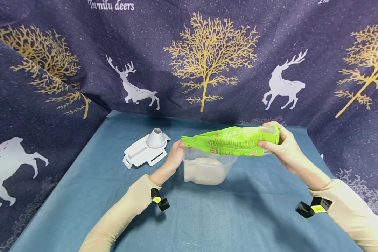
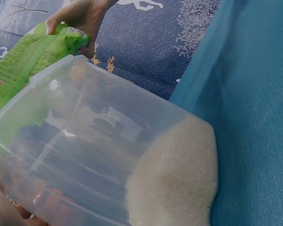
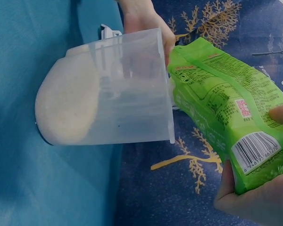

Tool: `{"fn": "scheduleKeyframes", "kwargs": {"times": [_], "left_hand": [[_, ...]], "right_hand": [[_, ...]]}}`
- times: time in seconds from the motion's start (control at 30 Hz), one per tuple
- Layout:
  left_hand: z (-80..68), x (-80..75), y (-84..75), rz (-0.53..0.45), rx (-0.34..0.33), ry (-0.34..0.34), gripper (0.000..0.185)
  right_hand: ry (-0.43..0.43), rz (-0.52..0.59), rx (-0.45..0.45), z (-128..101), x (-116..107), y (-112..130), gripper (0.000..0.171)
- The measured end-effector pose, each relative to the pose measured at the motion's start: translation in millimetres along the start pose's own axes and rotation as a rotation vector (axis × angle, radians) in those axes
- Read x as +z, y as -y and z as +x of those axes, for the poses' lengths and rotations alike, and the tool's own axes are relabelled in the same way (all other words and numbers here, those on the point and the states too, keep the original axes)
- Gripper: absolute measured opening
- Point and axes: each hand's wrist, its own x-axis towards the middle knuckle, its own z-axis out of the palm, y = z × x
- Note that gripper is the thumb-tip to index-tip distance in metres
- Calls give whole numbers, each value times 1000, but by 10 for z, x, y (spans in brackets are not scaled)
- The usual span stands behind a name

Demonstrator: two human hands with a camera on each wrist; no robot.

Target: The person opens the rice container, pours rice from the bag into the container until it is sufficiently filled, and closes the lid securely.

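Note:
A translucent plastic container [image 1: 189, 171] stands on the blue cloth with white rice [image 2: 174, 174] heaped in its bottom. My left hand [image 1: 175, 154] grips its left side near the rim, right beside the mouth of a green printed bag [image 3: 221, 99]. Some left fingers show dimly through the plastic in the left wrist view. My right hand [image 1: 285, 147] holds the bag's bottom end, thumb in front. The bag lies almost level over the container, its narrow mouth toward my left hand and its barcode end [image 3: 257, 150] in my right hand.
Left of the container lies a white plastic lid-like piece [image 1: 141, 154] with a grey-white funnel-shaped part [image 1: 156, 138] on it. A dark blue curtain [image 1: 182, 42] with deer and trees hangs behind the blue tablecloth [image 1: 208, 217].

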Motion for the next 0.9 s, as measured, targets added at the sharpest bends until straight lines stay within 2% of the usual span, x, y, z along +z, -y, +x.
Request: {"fn": "scheduleKeyframes", "kwargs": {"times": [0.6,0.9], "left_hand": [[-10,-12,21,24,29,-18,43],[-5,-17,5,6,5,-26,44]], "right_hand": [[2,-92,9,1,14,20,43],[12,-180,7,17,12,13,41]]}}
